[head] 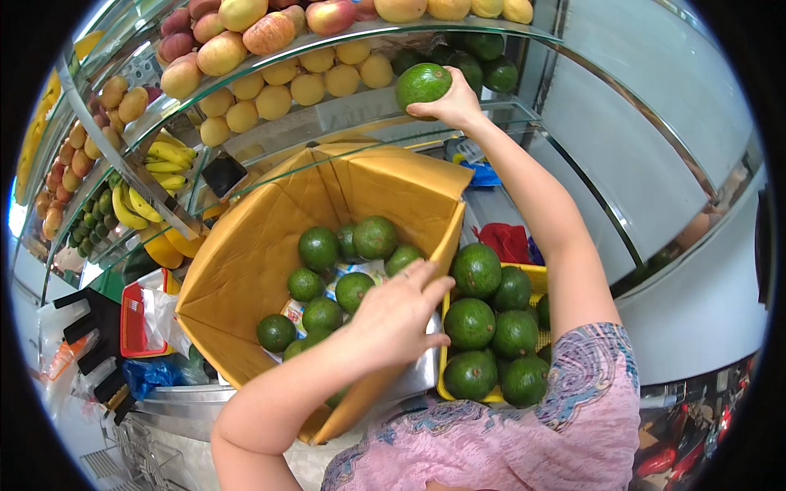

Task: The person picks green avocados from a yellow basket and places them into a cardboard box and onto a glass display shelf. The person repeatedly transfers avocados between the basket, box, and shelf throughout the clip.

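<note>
My right hand (455, 104) grips a large green avocado (422, 83) at the glass shelf, in front of several other avocados (498, 75) that lie there. My left hand (396, 307) hovers palm down over the right wall of an open cardboard box (245, 245), fingers apart and holding nothing. Several avocados (318, 248) lie loose inside the box on printed paper. Between my left hand and my right arm stands a yellow plastic basket (539, 277) heaped with avocados (476, 270). My left forearm hides part of the box.
Glass shelves (344, 34) carry mangoes (222, 54) and round yellow fruit (273, 102). Bananas (138, 205) sit at the left, above a red basket (130, 319) holding plastic bags. A red cloth-like bundle (502, 241) lies behind the yellow basket. A pale panel (645, 92) stands at the right.
</note>
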The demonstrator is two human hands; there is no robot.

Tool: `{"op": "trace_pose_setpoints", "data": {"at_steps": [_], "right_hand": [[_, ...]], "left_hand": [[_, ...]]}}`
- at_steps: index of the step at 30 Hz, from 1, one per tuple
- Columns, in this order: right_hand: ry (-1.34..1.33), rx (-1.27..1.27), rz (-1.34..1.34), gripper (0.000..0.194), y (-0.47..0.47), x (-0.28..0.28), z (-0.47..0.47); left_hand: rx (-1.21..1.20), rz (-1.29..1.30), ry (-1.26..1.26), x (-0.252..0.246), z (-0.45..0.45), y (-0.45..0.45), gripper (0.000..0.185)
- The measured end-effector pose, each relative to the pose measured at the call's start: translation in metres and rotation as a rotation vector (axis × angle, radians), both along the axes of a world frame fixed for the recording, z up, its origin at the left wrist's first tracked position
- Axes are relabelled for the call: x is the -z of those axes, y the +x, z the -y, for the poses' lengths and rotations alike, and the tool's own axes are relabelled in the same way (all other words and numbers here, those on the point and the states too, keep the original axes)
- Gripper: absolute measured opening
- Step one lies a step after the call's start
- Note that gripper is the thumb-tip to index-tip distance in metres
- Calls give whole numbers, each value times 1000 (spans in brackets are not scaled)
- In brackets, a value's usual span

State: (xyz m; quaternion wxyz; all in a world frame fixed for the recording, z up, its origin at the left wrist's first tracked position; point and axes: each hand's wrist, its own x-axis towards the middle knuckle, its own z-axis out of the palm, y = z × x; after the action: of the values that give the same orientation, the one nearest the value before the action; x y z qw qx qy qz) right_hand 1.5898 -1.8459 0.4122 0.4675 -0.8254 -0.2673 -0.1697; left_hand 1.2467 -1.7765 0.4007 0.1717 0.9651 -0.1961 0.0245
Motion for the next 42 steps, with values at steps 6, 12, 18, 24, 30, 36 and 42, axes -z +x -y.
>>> {"op": "trace_pose_setpoints", "data": {"at_steps": [6, 12, 18, 24, 30, 36, 42], "right_hand": [[-332, 375, -67, 113, 54, -6, -53], [-452, 518, 45, 111, 73, 0, -72], [-538, 511, 122, 112, 72, 6, -77], [-495, 492, 205, 115, 77, 16, -66], [-347, 417, 336, 109, 53, 1, -28], [-390, 293, 397, 83, 19, -36, 66], [-436, -286, -165, 62, -106, -60, 199]], "left_hand": [[16, 25, -49, 2, 0, 3, 66], [60, -41, -1, 2, 3, -2, 66], [55, -53, -9, 5, 2, -3, 65], [62, -55, 10, 4, 1, -4, 64], [73, -46, 16, 6, 3, -3, 66], [91, 9, 81, 5, 3, -3, 64], [133, 11, 194, -1, 7, -6, 66]]}}
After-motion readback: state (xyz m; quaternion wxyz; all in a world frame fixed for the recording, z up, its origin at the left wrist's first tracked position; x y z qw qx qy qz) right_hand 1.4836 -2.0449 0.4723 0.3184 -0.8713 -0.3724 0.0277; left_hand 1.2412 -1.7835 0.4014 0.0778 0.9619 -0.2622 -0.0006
